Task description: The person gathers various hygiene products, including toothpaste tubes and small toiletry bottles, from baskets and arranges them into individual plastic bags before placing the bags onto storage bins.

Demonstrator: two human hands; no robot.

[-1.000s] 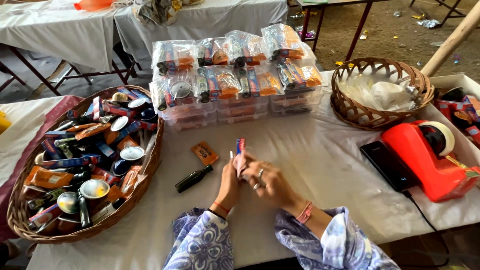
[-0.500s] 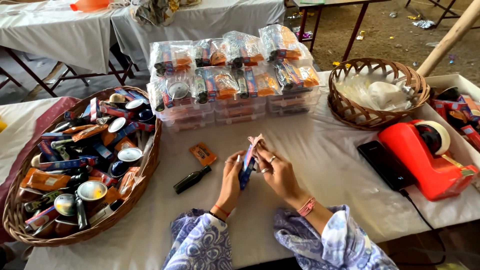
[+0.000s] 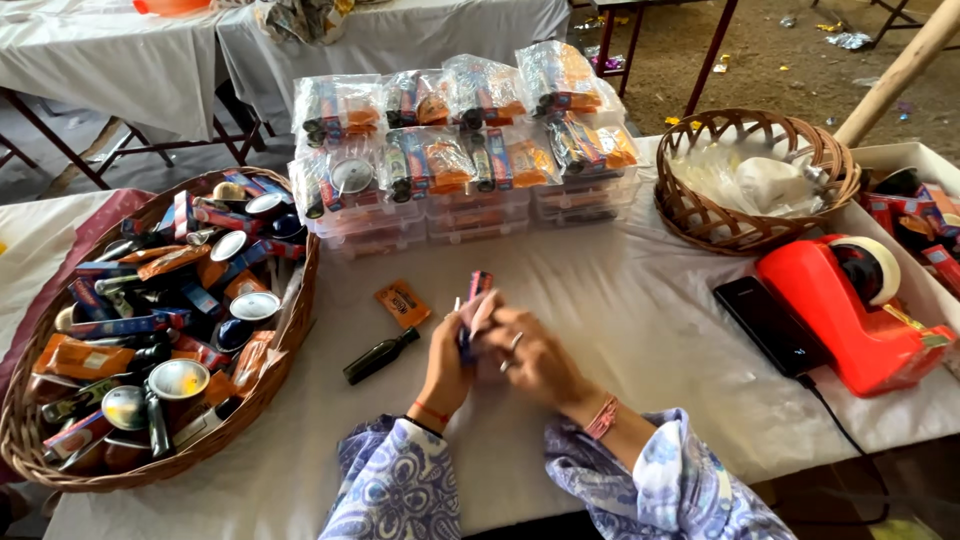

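small packets (image 3: 476, 296) | upright, pinched between left hand (image 3: 447, 362), right hand (image 3: 530, 352) grip

A small stick-shaped packet (image 3: 478, 290) is held upright between the left hand (image 3: 447, 362) and right hand (image 3: 528, 352) over a white-clothed table (image 3: 620, 330), with a dark bottle (image 3: 380, 356) and orange sachet (image 3: 402, 303) beside, a filled wicker basket (image 3: 290, 330) left, stacked clear boxes (image 3: 470, 215) behind, and an orange tape dispenser (image 3: 850, 310) right.

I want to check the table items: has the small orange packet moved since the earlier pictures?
No. The small orange packet lies at the same spot on the white tablecloth, just above the dark little bottle and below the stacked packed boxes.
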